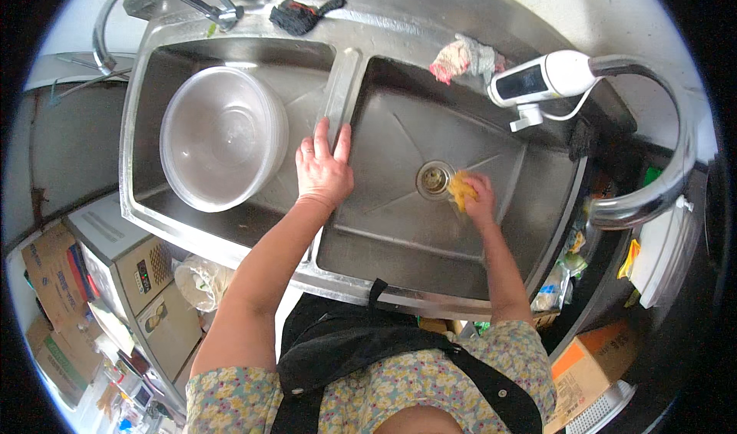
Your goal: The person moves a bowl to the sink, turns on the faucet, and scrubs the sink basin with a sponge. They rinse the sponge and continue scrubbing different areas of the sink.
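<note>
My right hand grips a yellow cloth or sponge low in the right basin of a stainless steel double sink, at the right edge of the drain. Bits of something light lie in the drain strainer. My left hand rests with fingers spread on the divider between the basins, holding nothing. In the left basin, just left of that hand, stands a large round translucent plastic bowl, seemingly a nested stack.
A chrome faucet arches at the upper left; a white faucet with a dark display juts over the right basin. A black scrubbing cloth and a crumpled rag lie on the back ledge. Cardboard boxes stand lower right.
</note>
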A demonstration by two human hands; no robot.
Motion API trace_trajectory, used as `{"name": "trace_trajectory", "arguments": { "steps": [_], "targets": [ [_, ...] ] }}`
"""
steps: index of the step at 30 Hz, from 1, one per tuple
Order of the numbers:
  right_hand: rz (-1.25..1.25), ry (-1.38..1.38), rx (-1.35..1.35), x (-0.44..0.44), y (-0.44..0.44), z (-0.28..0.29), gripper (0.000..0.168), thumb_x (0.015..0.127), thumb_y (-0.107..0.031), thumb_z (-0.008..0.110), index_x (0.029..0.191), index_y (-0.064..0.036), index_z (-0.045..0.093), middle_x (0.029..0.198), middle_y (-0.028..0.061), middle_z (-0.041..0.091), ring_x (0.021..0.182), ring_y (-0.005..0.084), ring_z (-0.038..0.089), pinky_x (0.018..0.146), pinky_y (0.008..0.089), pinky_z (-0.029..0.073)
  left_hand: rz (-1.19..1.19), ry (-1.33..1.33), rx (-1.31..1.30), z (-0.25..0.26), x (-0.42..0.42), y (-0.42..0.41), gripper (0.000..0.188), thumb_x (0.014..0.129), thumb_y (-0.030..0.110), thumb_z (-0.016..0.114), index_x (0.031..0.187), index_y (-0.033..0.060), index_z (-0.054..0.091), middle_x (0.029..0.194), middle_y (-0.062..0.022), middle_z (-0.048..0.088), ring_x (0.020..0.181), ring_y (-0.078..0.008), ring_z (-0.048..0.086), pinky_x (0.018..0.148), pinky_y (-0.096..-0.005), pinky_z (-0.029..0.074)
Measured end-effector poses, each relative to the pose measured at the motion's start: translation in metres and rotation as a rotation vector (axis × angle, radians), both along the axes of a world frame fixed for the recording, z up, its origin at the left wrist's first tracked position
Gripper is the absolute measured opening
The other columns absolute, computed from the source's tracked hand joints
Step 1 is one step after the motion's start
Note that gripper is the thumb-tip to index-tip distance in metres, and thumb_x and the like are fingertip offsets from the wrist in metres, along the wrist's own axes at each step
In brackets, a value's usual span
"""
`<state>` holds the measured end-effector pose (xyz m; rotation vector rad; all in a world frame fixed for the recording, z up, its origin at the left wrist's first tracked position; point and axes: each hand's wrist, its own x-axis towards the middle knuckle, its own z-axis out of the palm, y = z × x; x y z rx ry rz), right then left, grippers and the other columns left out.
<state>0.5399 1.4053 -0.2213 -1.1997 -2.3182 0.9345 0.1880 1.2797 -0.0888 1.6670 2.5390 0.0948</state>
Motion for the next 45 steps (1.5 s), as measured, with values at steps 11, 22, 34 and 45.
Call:
{"name": "trace_trajectory", "arguments": {
  "steps": [11, 22, 34, 45],
  "targets": [
    [0.182, 0.230, 0.759, -0.246, 0.096, 0.203, 0.027, 0.066, -0.002, 0.065, 0.092, -0.008, 0.063, 0.098, 0.0097, 0.058, 0.086, 0.0307, 0.056, 0.074, 0.0392, 0.047, 0.011, -0.055, -0.081, 0.010, 0.002, 0.004, 0.071, 0.067, 0.019, 0.061, 0.133, 0.0186, 0.034, 0.138, -0.0159, 0.024, 0.110, -0.0390, 0.040, 0.094, -0.0480, 0.033],
    [-0.479, -0.661, -0.129, -0.045, -0.007, -0.034, 0.038, 0.071, -0.034, 0.070, 0.088, -0.004, 0.057, 0.091, 0.0141, 0.060, 0.085, 0.0300, 0.059, 0.071, 0.0404, 0.047, -0.003, -0.063, 0.000, 0.000, -0.001, 0.001, 0.065, 0.068, 0.012, 0.056, 0.130, 0.0173, 0.039, 0.135, -0.0173, 0.026, 0.105, -0.0405, 0.042, 0.090, -0.0490, 0.036],
    [-0.469, -0.815, 0.069, -0.068, -0.010, -0.074, 0.048, 0.064, -0.024, 0.075, 0.099, -0.010, 0.045, 0.100, 0.0114, 0.053, 0.094, 0.0326, 0.054, 0.078, 0.0439, 0.046, 0.003, -0.067, 0.029, 0.002, -0.002, 0.001, 0.067, 0.064, 0.013, 0.059, 0.128, 0.0183, 0.040, 0.134, -0.0161, 0.029, 0.105, -0.0392, 0.043, 0.090, -0.0482, 0.036],
    [-0.341, -0.576, -0.050, -0.018, -0.007, -0.066, 0.024, 0.069, -0.025, 0.067, 0.070, -0.003, 0.059, 0.064, 0.0098, 0.059, 0.062, 0.0251, 0.057, 0.060, 0.0378, 0.045, 0.016, -0.107, 0.071, -0.001, 0.001, 0.000, 0.068, 0.064, 0.013, 0.059, 0.129, 0.0201, 0.041, 0.134, -0.0152, 0.032, 0.109, -0.0375, 0.043, 0.094, -0.0463, 0.034]
  ]
}}
